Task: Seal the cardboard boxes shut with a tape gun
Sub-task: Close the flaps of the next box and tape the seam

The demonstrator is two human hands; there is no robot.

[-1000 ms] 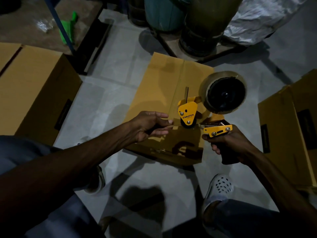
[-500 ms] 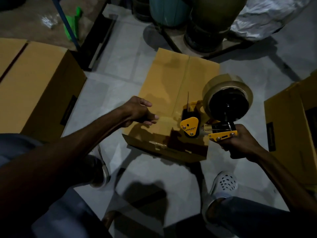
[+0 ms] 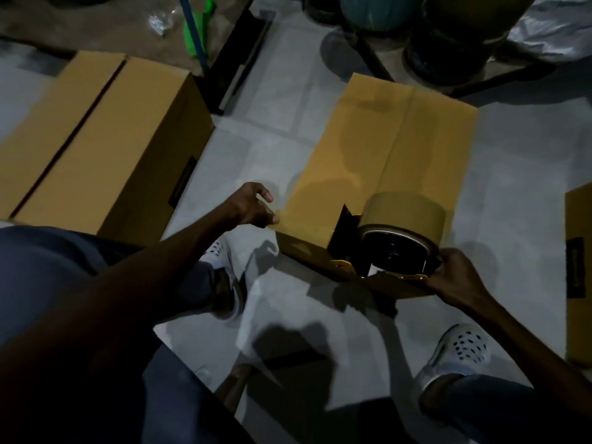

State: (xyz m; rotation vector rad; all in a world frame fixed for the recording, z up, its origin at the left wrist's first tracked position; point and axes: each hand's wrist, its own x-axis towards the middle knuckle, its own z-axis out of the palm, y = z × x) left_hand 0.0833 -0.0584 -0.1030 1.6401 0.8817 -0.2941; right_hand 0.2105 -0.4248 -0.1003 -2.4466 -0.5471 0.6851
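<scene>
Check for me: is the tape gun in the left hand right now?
No, the right hand grips the tape gun at the box's near edge; the left hand touches its corner.

Your arms are bare from above the elbow down to the left hand and the right hand, with no sleeves, watch or rings visible. You wear dark blue-grey trousers and pale perforated clog-style shoes: the left shoe and the right shoe.
</scene>
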